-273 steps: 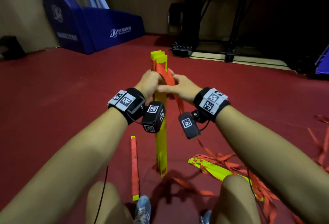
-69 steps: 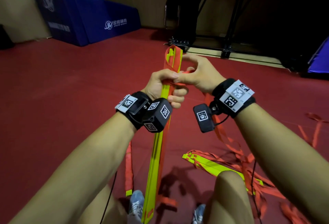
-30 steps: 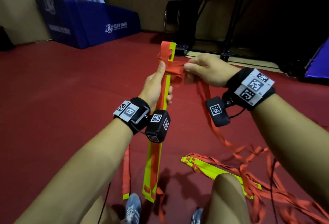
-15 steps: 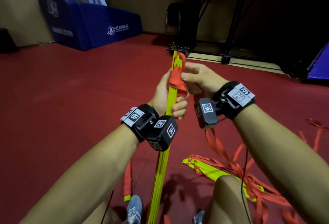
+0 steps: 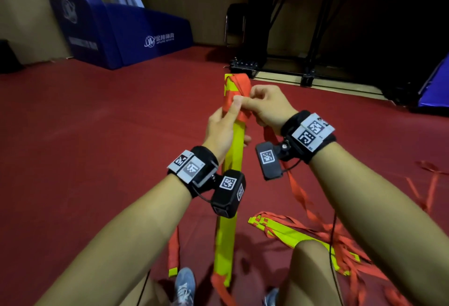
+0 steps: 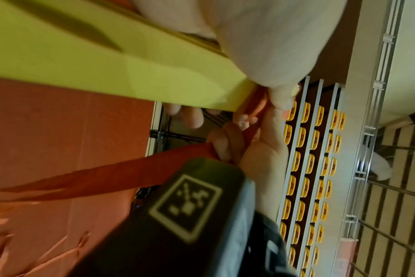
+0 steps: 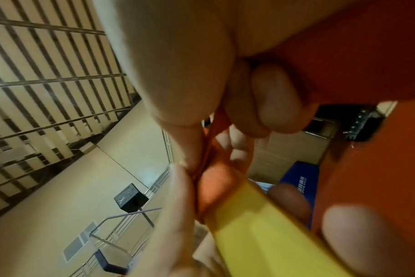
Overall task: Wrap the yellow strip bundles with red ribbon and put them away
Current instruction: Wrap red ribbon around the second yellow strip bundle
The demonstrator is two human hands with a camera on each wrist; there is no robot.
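A long yellow strip bundle (image 5: 229, 208) stands nearly upright in front of me, its lower end near the floor between my feet. Red ribbon (image 5: 237, 96) is wound round its top. My left hand (image 5: 224, 127) grips the bundle just under the wrap, thumb pressed on the ribbon. My right hand (image 5: 264, 105) pinches the ribbon at the wrap, and the loose ribbon tail (image 5: 295, 191) hangs down under that wrist to the floor. The left wrist view shows the yellow bundle (image 6: 107, 61) and ribbon (image 6: 107, 174); the right wrist view shows fingers on ribbon (image 7: 216, 187) and bundle (image 7: 268, 236).
Another yellow bundle (image 5: 298, 237) lies on the red floor at right in a tangle of red ribbon (image 5: 349, 252). A single red strip (image 5: 173, 250) lies left of my feet. A blue padded block (image 5: 136, 33) and a black stand (image 5: 279, 67) are at the far wall.
The bundle has turned from edge-on to its flat yellow face. My right hand has drawn the ribbon across the top and now pinches it at the wrap beside my left thumb.
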